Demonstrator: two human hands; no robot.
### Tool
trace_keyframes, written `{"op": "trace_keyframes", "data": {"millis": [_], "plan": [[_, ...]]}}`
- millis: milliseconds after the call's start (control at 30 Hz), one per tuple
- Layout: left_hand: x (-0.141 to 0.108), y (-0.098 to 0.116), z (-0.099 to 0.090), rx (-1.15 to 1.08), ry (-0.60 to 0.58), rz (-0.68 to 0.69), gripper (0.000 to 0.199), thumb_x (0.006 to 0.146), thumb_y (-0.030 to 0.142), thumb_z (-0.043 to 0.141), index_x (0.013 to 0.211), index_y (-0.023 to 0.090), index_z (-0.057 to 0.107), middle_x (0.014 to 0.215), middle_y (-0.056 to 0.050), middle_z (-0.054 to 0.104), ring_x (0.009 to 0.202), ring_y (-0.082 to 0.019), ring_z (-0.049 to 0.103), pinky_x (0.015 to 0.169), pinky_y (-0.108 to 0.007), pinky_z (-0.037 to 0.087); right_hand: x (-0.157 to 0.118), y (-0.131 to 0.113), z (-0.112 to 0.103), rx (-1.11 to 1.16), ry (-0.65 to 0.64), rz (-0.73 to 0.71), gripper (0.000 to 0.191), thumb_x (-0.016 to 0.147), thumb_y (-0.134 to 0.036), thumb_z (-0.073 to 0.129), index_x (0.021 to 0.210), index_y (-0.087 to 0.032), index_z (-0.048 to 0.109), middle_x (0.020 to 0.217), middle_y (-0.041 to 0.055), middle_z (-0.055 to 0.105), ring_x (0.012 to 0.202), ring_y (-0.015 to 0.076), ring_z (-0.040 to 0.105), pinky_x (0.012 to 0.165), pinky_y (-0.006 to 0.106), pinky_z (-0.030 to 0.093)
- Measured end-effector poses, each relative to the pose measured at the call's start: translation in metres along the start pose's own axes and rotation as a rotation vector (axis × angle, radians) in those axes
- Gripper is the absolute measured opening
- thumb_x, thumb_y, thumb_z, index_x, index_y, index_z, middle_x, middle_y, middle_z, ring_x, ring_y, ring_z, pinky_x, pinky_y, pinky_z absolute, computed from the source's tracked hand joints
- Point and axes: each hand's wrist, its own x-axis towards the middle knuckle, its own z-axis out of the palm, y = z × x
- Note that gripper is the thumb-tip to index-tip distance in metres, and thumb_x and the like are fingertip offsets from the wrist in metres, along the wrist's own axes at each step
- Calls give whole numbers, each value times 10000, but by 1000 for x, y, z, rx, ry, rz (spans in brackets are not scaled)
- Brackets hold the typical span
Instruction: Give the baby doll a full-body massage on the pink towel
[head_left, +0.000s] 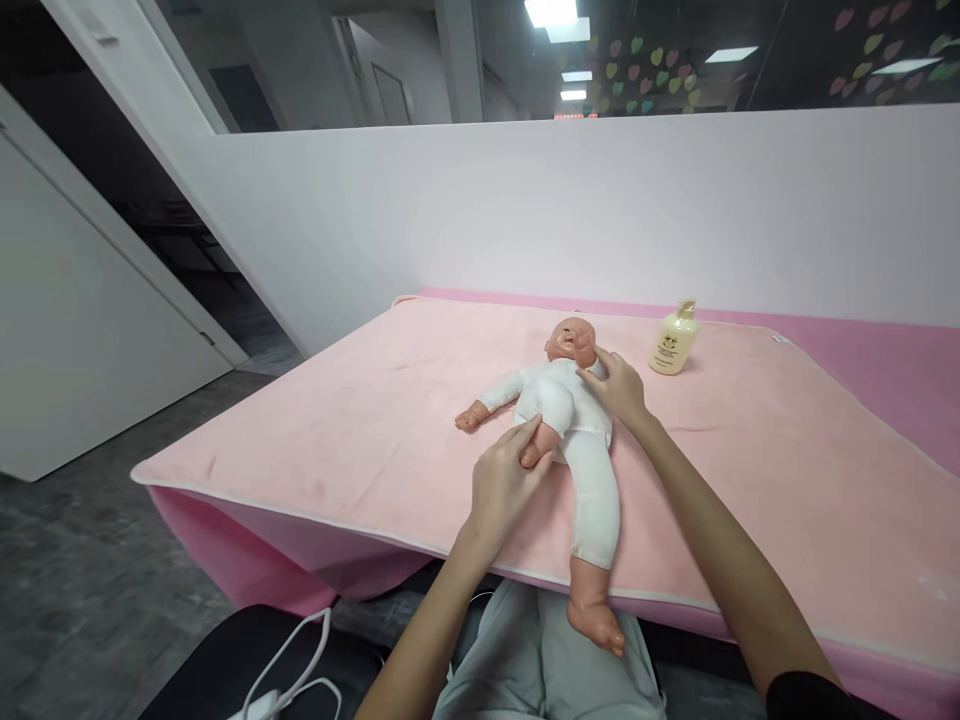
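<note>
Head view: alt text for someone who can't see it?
A doll lies on its back on a pink blanket; a person's left hand holds its bent leg by the foot, the right hand is beside its head. A pump bottle stands farther right.

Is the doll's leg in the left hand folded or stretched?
Folded: the knee is bent up by the belly, the left hand holding the foot.

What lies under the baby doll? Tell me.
The baby doll lies on a pale pink blanket, visible around its torso; one foot juts past the near edge. What is directly beneath its body is covered and cannot be seen.
</note>
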Motion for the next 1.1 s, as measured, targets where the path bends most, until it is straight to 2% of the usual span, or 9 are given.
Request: {"op": "trace_keyframes", "data": {"millis": [100, 200, 300, 400, 667, 767, 967, 1033, 1100], "plan": [[4, -1, -8, -13, 44, -29, 462, 754, 256, 581, 1213, 210, 557, 1159, -53, 635, 1037, -234, 602, 856, -321, 486, 3, 3, -6, 14, 80, 64, 457, 801, -502, 501, 1177, -245, 547, 1000, 63, 642, 887, 237, 576, 661, 301, 399], [9, -4, -12, 0, 87, -43, 448, 743, 278, 594, 1187, 226, 579, 1173, -37, 629, 1075, -235, 584, 878, -319, 480, 7, 3, -8, -39, 106, 106, 465, 792, -531, 499, 1156, -248, 564, 944, 63, 645, 847, 236, 575, 628, 291, 380], [16, -8, -13, 11, 98, -72, 441, 732, 276, 599, 1170, 221, 595, 1158, -46, 637, 1061, -237, 593, 854, -311, 489, 9, -2, -4, -123, 59, 102, 487, 793, -536, 501, 1186, -254, 558, 919, 74, 636, 826, 238, 570, 615, 284, 364], [22, -12, -13, 7, 57, -84, 453, 725, 249, 594, 1177, 207, 593, 1155, -54, 638, 1054, -234, 598, 859, -309, 487, 10, -9, 2, -196, -28, 77, 503, 792, -511, 522, 1236, -273, 530, 934, 83, 620, 801, 235, 568, 599, 281, 352], [26, -13, -4, -66, 8, -1, 469, 708, 237, 609, 1173, 180, 594, 1183, -56, 623, 1114, -237, 561, 948, -350, 448, 10, -10, 4, -223, -138, -5, 469, 793, -486, 527, 1213, -280, 556, 975, 76, 610, 792, 215, 574, 575, 273, 347], [24, -12, -23, -125, -3, -20, 481, 699, 300, 637, 1162, 171, 603, 1166, -62, 633, 1087, -236, 577, 949, -354, 452, 14, -4, -2, -170, -169, -7, 496, 770, -482, 555, 1226, -287, 547, 965, 67, 626, 798, 224, 578, 584, 278, 358], [17, -18, -96, -139, -131, -139, 553, 653, 425, 671, 1142, 172, 617, 1040, -57, 685, 933, -252, 637, 816, -369, 523, 22, 13, -14, 20, -230, -54, 480, 730, -462, 614, 1174, -279, 589, 1044, 45, 647, 911, 239, 575, 690, 296, 412], [19, -17, -101, -135, -166, -116, 559, 650, 422, 675, 1143, 165, 617, 1054, -72, 680, 952, -262, 630, 813, -361, 518, 21, 11, -14, 11, -251, -74, 480, 733, -458, 612, 1180, -285, 585, 1062, 38, 644, 921, 238, 576, 699, 296, 416], [24, -12, -88, -147, -199, -43, 550, 660, 403, 673, 1150, 158, 614, 1101, -84, 661, 990, -263, 616, 825, -342, 506, 18, 3, -10, -68, -269, -118, 476, 752, -454, 591, 1201, -296, 569, 1092, 44, 628, 928, 241, 577, 688, 292, 414]]}}
